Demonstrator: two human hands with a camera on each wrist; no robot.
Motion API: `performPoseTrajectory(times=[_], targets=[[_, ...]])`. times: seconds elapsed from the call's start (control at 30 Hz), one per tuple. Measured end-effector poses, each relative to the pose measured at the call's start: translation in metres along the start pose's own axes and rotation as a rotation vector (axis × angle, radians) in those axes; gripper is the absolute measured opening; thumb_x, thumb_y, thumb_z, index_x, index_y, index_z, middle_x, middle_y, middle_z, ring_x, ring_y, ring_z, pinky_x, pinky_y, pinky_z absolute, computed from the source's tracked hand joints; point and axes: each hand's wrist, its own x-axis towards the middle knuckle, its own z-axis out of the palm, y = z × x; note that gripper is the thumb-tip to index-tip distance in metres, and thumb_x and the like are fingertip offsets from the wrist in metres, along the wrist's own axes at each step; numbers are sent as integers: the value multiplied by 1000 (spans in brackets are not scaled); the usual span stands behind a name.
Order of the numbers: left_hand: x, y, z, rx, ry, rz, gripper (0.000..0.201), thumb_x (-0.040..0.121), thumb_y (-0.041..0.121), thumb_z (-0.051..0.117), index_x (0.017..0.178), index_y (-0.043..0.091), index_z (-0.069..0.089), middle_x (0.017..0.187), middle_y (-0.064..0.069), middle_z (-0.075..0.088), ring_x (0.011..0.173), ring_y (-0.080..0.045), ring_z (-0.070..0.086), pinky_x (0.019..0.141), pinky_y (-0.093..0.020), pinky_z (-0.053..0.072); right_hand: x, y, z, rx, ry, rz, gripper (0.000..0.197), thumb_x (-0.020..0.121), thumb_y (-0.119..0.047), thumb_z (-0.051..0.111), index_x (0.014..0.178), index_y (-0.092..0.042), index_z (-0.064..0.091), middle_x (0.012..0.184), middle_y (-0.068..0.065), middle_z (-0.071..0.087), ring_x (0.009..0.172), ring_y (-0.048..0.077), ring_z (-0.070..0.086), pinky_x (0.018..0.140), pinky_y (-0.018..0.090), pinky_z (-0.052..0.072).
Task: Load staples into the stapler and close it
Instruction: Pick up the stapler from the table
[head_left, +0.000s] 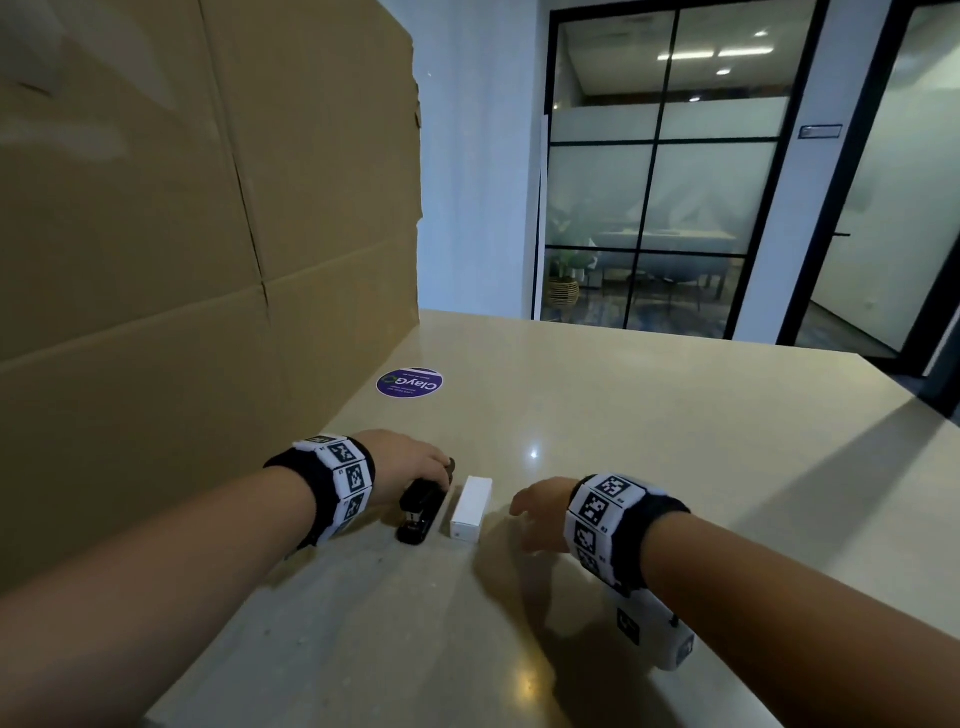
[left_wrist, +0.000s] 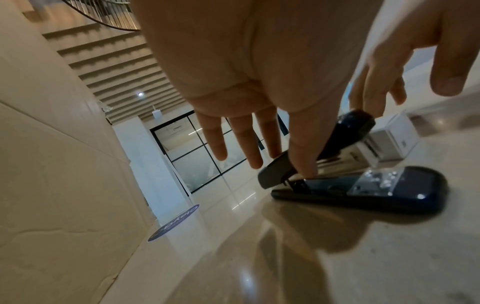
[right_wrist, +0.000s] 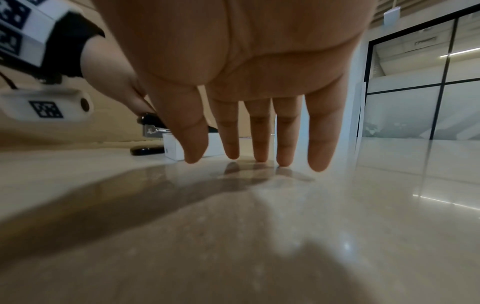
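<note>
A dark blue stapler (head_left: 418, 514) lies on the beige table (head_left: 649, 415), its lid (left_wrist: 355, 127) tilted up off the base (left_wrist: 389, 191). My left hand (head_left: 441, 467) is over its far end, and a straight forefinger (left_wrist: 303, 160) presses down on the metal magazine near the hinge. A white staple box (head_left: 471, 509) lies closed just right of the stapler, also visible as the white box (left_wrist: 394, 139). My right hand (head_left: 535, 512) is right of the box, holding nothing, its straight fingertips (right_wrist: 259, 158) touching the table. From the right wrist, box (right_wrist: 174, 148) and stapler (right_wrist: 152, 125) sit behind the thumb.
A tall cardboard sheet (head_left: 182, 234) walls off the table's left side. A round purple sticker (head_left: 410, 383) lies flat on the table beyond the stapler. The far table edge (head_left: 675, 338) faces a glass partition (head_left: 649, 182).
</note>
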Motion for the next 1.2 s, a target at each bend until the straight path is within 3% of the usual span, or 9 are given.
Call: performPoseTrajectory(times=[0.17,0.33,0.43,0.53,0.63,0.8,0.93,1.07,1.2], targets=[[-3,-4,-2,-11,-23,-8,48,85,8,55,127,32,58,141,7,46,125,-22,51,98,-32,42,3,0,6,-129,-14,-48,43,90,-20,58,133,-16,51,135,1,54,121,23,55,95,33,48],[-12,-2,-5,29,-94,-11,38,82,15,64,116,30,65,129,5,54,118,-22,53,96,-35,45,-3,0,6,-65,22,-39,39,95,-15,44,134,-15,50,137,8,51,122,27,51,95,32,45],[-18,5,-6,-22,-183,-50,33,76,27,74,109,28,67,115,4,63,106,-21,59,92,-38,50,-2,1,10,-44,33,-44,39,93,-18,44,132,-21,52,133,5,52,117,25,54,92,33,48],[-24,17,-7,-122,-244,-68,39,73,39,76,108,25,66,104,5,65,100,-20,61,85,-34,52,-5,3,15,-48,30,-57,41,87,-21,50,127,-30,53,128,2,52,111,24,57,91,38,53],[-27,34,-8,-174,-221,-59,42,72,48,74,107,24,66,91,8,62,90,-18,62,78,-31,51,-10,8,17,8,37,-52,42,82,-26,51,123,-32,55,126,2,52,108,28,60,90,42,54],[-17,63,-6,-281,-140,-19,44,71,54,73,102,24,68,94,2,71,80,-16,61,73,-32,50,-36,18,26,59,15,-50,38,88,-29,51,125,-26,55,128,4,51,112,29,58,95,43,51],[-1,90,-15,-326,-69,31,41,73,52,73,99,21,69,92,0,72,74,-15,58,71,-29,49,-61,30,32,119,9,-39,44,83,-41,58,124,-29,54,126,3,52,113,27,56,96,43,49],[19,119,-27,-355,-46,105,38,75,49,73,99,19,71,94,-1,73,77,-15,61,68,-28,48,-81,46,42,148,-6,26,45,67,-51,65,108,-35,60,109,-4,61,97,21,64,84,43,56],[40,148,-35,-369,2,142,37,75,50,71,99,21,71,92,3,72,77,-15,62,67,-28,47,-93,71,53,235,38,124,42,62,-52,68,97,-28,64,99,-2,68,88,22,66,83,38,56]])
